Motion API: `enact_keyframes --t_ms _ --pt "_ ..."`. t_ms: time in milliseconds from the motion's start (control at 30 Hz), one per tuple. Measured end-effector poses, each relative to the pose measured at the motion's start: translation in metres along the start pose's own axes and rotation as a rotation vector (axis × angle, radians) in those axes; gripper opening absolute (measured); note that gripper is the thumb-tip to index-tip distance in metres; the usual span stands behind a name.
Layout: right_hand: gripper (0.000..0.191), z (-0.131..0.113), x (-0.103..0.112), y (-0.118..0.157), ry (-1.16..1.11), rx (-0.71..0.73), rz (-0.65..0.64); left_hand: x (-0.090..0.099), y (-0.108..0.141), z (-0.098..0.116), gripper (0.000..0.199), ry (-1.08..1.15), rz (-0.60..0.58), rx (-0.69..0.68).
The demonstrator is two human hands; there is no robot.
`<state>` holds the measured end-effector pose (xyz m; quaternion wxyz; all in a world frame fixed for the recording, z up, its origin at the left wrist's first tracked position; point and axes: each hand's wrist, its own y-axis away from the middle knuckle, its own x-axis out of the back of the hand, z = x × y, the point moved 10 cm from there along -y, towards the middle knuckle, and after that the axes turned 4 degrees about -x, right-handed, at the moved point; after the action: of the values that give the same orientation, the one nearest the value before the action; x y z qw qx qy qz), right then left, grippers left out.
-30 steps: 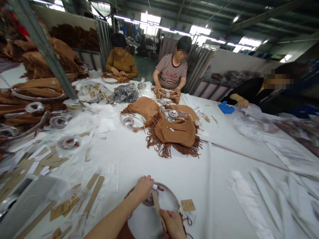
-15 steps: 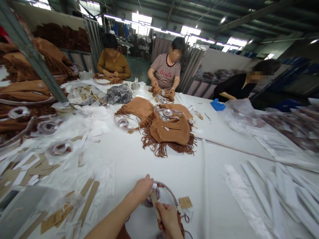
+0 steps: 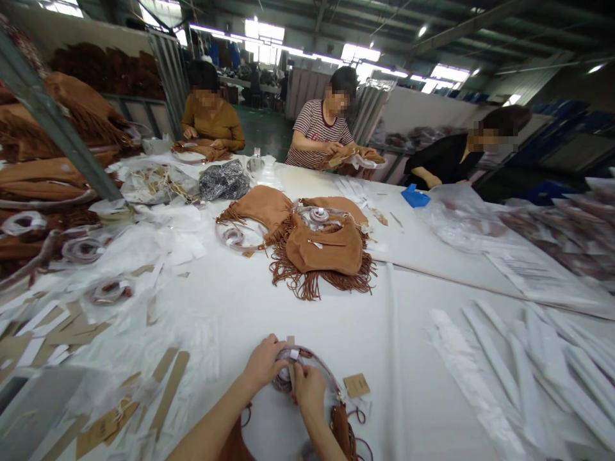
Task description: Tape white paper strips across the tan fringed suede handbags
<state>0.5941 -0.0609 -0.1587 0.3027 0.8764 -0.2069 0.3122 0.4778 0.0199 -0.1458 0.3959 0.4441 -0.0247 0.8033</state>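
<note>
In front of me lies a brown bag (image 3: 234, 443), mostly cut off by the lower edge. Its arched handle (image 3: 323, 362) is wrapped in clear film, with a coiled, wrapped strap (image 3: 282, 381) beside it. My left hand (image 3: 263, 362) is closed on the top left of the handle, fingers bent over it. My right hand (image 3: 309, 389) pinches a narrow tan cardboard strip (image 3: 291, 371), whose far end pokes out beyond the handle. A white label (image 3: 295, 353) sits on the handle between my hands. A tan hang tag (image 3: 356, 385) lies at the bag's right.
Fringed brown bags (image 3: 327, 246) lie mid-table. Cardboard pieces (image 3: 168, 390) and plastic scraps cover the left, near a slanted metal post (image 3: 62, 128). Folded white plastic strips (image 3: 480, 371) lie at right. Several co-workers sit or stand across the table, one handling a brown bag (image 3: 348, 157).
My right hand has moved up to the handle, pushing the cardboard strip until its end shows past the handle. My left hand has shifted slightly left. The middle co-worker has lifted a brown bag rightward.
</note>
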Motion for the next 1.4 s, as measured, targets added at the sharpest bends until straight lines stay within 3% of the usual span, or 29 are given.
enact_keyframes --t_ms 167,367,467,600,733,1133,1300,1400 --pt "0.035 -0.005 -0.001 -0.001 -0.051 -0.011 -0.012 -0.004 -0.001 -0.004 0.028 0.05 0.028 0.04" --pt "0.018 0.018 -0.007 0.021 -0.163 -0.105 -0.042 0.01 -0.028 -0.018 0.04 0.085 0.062 0.125" --pt "0.021 0.028 -0.008 0.027 -0.2 -0.149 0.016 0.011 -0.048 -0.014 0.038 0.061 0.051 0.14" --pt "0.03 0.031 0.001 0.03 -0.258 -0.14 0.09 0.003 -0.062 -0.003 0.018 0.012 -0.007 0.144" --pt "0.042 0.036 0.019 0.025 -0.112 -0.127 0.166 -0.001 -0.063 0.0 0.017 -0.039 -0.042 0.129" --pt "0.027 -0.01 0.018 -0.006 0.253 0.158 0.052 0.007 -0.071 0.012 0.014 -0.049 -0.127 0.005" --pt "0.022 -0.023 0.007 -0.011 0.371 0.248 -0.013 0.013 -0.068 0.005 0.005 0.048 -0.126 -0.004" --pt "0.022 -0.028 0.004 -0.011 0.411 0.264 -0.014 0.014 -0.063 -0.003 0.011 0.136 -0.108 0.048"
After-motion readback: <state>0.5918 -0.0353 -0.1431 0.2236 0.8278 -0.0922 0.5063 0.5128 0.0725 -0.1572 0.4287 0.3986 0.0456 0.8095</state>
